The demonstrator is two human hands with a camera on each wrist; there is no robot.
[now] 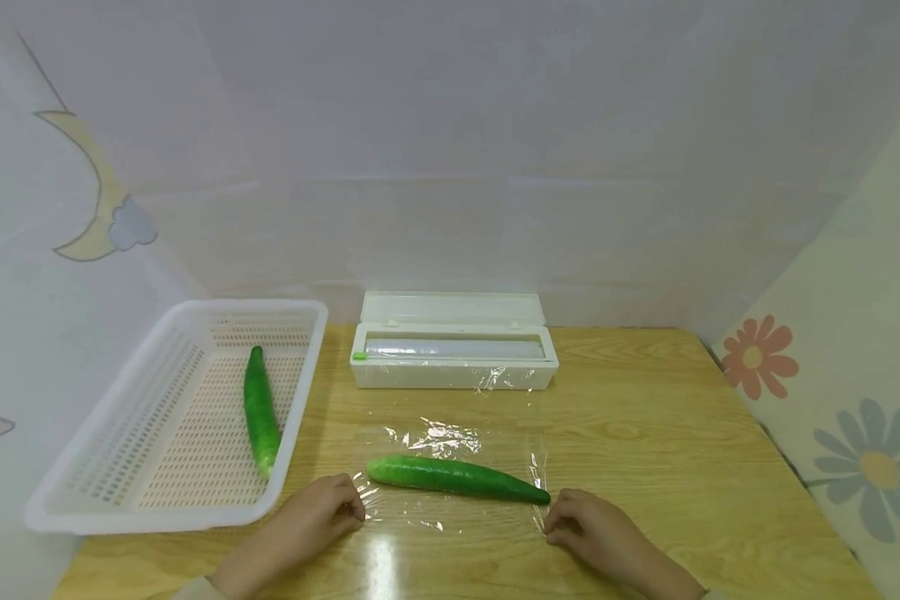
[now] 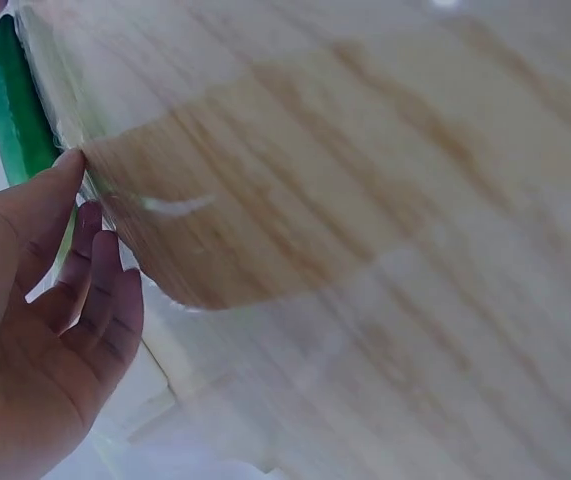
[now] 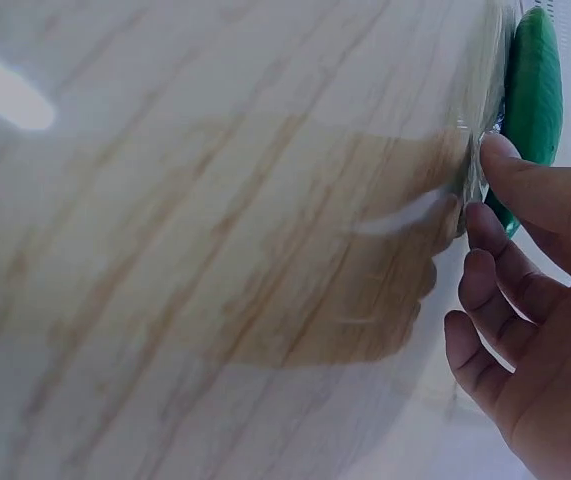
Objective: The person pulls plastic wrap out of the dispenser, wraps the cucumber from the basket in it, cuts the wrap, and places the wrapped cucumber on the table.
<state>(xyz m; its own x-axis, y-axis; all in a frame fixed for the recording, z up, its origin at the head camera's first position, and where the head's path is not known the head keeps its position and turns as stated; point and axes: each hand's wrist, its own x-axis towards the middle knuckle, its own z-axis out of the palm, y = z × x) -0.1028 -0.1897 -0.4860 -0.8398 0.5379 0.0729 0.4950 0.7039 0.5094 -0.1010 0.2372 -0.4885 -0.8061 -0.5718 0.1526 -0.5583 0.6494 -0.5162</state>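
A green cucumber [image 1: 457, 478] lies crosswise on a sheet of clear plastic wrap [image 1: 435, 437] spread over the table. The sheet runs back to a white wrap dispenser box [image 1: 453, 375], its lid raised and a roll of film inside. My left hand [image 1: 322, 510] pinches the sheet's near left corner, close to the cucumber's pale end. On the other side, my right hand [image 1: 588, 529] pinches the near right corner beside the thin dark tip. Both wrist views show thumb and fingertips at the film's edge, with the cucumber [image 3: 533, 95] just beyond.
At the left stands a white plastic basket [image 1: 307, 375] with a second cucumber [image 1: 258, 412] lying in it. The wooden table [image 1: 645, 417] reaches back to a pale wall, and printed panels flank it on both sides.
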